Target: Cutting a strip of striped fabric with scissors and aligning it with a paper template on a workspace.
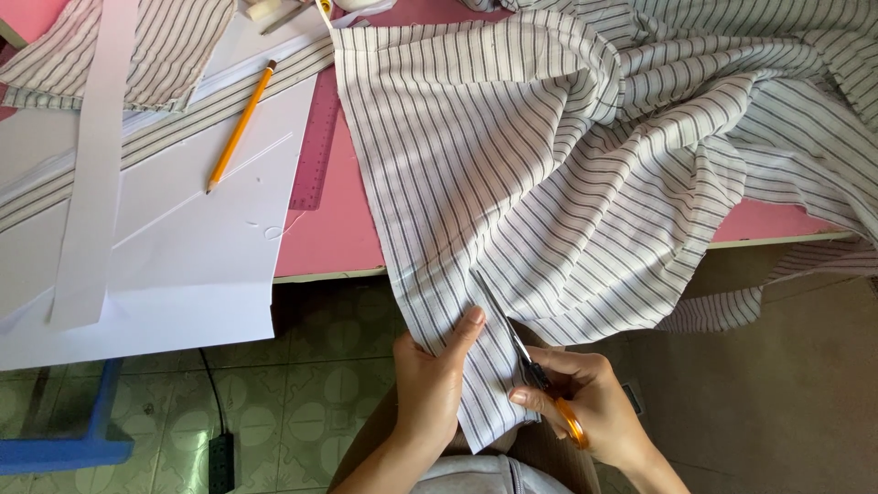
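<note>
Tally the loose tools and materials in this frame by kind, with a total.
Scissors, in the right hand: 1
Pencil: 1
Ruler: 1
Large striped fabric, pinched by the left hand: 1
Smaller striped piece: 1
White paper strip: 1
Total: 6

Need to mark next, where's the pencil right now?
In the head view, the yellow pencil lies upper left on the white paper sheet, beside the pink ruler.
</note>
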